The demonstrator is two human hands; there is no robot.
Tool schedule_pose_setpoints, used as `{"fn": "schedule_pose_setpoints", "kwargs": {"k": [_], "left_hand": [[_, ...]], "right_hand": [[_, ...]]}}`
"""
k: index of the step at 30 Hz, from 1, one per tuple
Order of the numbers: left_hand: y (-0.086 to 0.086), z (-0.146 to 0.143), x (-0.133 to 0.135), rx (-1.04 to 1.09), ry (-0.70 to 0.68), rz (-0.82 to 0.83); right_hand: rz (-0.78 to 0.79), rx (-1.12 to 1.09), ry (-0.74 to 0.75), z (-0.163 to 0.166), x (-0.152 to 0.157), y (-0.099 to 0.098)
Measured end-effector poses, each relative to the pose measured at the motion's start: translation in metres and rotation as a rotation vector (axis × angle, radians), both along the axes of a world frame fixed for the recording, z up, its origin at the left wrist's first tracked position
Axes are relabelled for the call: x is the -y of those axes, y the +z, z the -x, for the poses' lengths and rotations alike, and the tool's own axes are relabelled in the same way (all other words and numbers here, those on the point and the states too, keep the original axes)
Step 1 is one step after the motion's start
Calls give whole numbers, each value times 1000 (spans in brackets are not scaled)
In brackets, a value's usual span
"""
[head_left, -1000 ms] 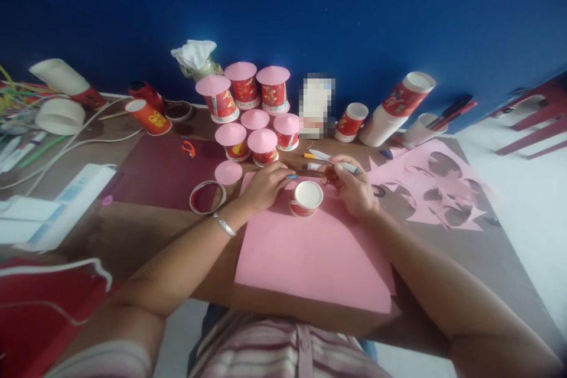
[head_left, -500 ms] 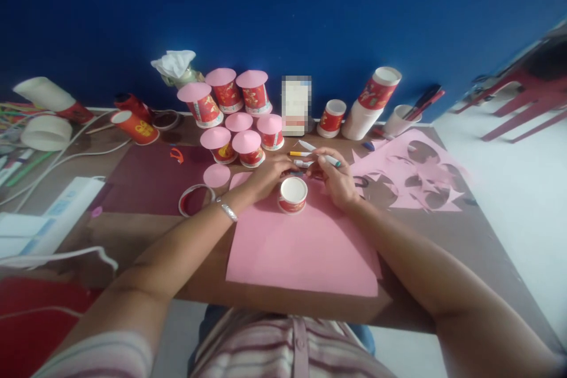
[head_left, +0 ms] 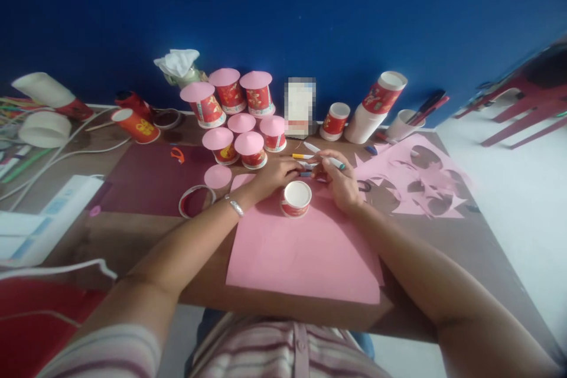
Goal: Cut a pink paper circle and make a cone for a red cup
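In the head view, a red-and-white paper cup (head_left: 296, 201) stands on a pink paper sheet (head_left: 305, 254), its pale round face upward. Just beyond the cup, toward the right, the right hand (head_left: 341, 186) grips a teal-tipped white marker (head_left: 337, 163) between thumb and fingers. Beyond the cup on its left, the left hand (head_left: 281, 170) bends its fingers near a small bluish item (head_left: 305, 174); whether they grip it, I cannot tell. A yellow-ended pen (head_left: 301, 156) lies farther beyond the cup. To the cup's far left stand seven cone-topped cups (head_left: 254, 156), with a pink paper disc (head_left: 217, 176) nearer. Well right of the cup lies cut-out pink paper (head_left: 394, 159), full of holes.
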State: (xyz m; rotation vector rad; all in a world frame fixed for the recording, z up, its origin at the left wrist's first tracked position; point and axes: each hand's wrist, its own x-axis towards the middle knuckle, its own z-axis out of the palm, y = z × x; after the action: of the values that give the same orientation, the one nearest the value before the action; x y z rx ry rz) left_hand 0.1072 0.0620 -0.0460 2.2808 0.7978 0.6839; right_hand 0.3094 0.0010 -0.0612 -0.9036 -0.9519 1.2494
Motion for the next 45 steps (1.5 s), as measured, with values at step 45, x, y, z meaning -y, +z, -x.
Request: {"fn": "schedule_pose_setpoints", "kwargs": {"k": [45], "left_hand": [[7, 24, 60, 709, -57, 1070]], "right_hand": [[-860, 889, -68, 15, 37, 12]]}}
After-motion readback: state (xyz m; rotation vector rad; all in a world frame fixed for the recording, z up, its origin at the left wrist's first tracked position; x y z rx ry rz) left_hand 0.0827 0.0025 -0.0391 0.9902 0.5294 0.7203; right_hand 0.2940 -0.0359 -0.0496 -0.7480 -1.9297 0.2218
